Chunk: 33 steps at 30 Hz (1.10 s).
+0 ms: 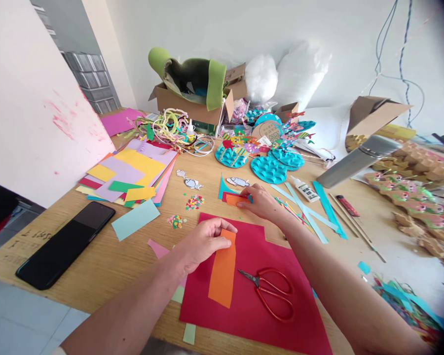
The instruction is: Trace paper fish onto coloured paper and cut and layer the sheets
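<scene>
My left hand (209, 240) pinches the top end of an orange paper strip (222, 278), its fingers closed on it above a large red sheet (244, 320). Beyond the sheet, my right hand (258, 201) reaches to a small stack of paper scraps, its fingertips on an orange piece (235, 199) that lies over red and blue scraps. Whether those fingers grip the piece is hard to make out. Scissors with red handles (276, 291) rest on the red sheet, right of the strip.
A black phone (66, 244) and a pile of coloured paper (133, 167) are at left. Paper confetti (195, 202) and fish cutouts (238, 182) lie behind my hands. A glue bottle (305, 190), metal flask (358, 160) and wooden sticks (355, 224) stand or lie at right.
</scene>
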{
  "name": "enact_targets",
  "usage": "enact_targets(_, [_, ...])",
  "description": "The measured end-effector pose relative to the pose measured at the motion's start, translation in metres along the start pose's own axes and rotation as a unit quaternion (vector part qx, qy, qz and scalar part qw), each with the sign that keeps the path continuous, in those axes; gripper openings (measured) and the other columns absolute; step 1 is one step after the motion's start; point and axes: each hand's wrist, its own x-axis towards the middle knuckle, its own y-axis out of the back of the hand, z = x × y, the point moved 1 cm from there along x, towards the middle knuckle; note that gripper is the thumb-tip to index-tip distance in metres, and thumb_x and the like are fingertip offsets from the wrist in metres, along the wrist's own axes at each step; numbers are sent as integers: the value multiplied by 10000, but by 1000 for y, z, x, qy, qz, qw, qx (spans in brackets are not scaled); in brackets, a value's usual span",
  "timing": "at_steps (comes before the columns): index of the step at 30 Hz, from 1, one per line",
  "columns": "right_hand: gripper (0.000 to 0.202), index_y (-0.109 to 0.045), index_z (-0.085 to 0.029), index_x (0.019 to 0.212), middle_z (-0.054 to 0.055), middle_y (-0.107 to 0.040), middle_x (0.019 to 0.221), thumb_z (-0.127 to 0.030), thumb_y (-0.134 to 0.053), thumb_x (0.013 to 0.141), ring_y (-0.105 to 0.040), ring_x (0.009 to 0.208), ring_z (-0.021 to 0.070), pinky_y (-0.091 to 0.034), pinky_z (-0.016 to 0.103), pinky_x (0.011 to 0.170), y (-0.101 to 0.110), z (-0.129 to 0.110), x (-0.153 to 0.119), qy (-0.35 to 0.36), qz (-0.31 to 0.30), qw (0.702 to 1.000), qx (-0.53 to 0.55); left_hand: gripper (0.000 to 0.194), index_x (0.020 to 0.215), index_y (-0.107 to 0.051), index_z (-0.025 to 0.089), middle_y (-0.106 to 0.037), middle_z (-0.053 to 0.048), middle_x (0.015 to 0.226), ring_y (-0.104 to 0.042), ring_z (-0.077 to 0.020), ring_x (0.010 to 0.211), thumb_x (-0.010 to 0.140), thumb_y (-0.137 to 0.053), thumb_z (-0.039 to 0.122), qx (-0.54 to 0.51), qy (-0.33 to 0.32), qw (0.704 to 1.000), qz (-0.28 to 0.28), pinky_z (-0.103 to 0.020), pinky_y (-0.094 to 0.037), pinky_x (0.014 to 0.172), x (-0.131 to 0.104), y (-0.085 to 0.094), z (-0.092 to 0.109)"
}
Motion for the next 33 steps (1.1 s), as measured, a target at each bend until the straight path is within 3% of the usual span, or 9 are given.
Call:
enact_targets(10, [245,-668,-182,1020,94,-593,1014,-309,-700,813,-580,1021,247,-441,340,889,-4,3,-2,4,24,1000,-2,289,942,-625,164,-600,22,744,-527,-95,644,654,-641,187,0,7,1000,3,-232,-372,609,0,-1,1])
enact_targets(18, [143,-720,-183,935,87,-643,949,-214,-592,881,-593,973,232,-433,327,886,-4,-5,-12,34,22,999,-8,288,952,-616,162,-595,24,749,-521,-90,651,666,-628,189,1,2,1000,-4,-226,-364,606,1,-1,0])
enact_targets(33, [217,-733,-168,1048,121,-668,1022,-193,-558,923,-593,976,257,-444,343,849,0,-11,-32,52,52,996,-51,332,943,-617,152,-578,24,742,-490,-94,644,619,-627,223,21,-3,1000,9,-248,-361,621,1,-1,1])
